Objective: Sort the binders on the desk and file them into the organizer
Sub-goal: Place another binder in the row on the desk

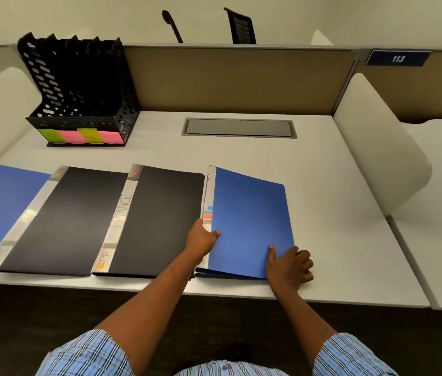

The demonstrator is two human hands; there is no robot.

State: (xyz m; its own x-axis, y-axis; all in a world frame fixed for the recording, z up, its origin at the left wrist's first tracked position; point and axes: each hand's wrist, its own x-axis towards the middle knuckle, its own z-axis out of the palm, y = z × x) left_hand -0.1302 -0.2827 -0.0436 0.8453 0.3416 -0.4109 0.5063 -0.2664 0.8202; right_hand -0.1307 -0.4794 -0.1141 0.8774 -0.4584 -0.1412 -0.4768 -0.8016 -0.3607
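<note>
The left hand (203, 238) fingers grasp the blue binder (249, 221) by its spine; the right hand (290, 264) fingers clasp its corner. Best lifted level, covers closed, toward the organizer (78, 90) beyond the left fingers.

Pretty plain getup: a short-sleeved shirt (228, 370), light blue with thin dark and white stripes crossing like plaid. Left sleeve (87, 354) sits around 7 o'clock, right sleeve (350, 356) around 5, forearms bare.
</note>
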